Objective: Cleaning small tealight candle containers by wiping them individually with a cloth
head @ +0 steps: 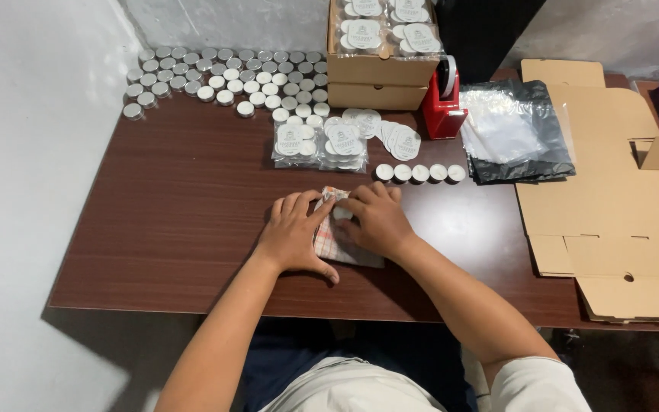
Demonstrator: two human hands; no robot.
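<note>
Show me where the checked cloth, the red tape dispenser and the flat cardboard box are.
checked cloth (341,248), head view, lower bare part.
red tape dispenser (441,111), head view, red body.
flat cardboard box (612,191), head view, middle panel.

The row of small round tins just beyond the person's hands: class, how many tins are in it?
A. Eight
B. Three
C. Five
C: the row of tins shows five silver-rimmed tins side by side on the brown table, between the hands and the red tape dispenser.
</note>
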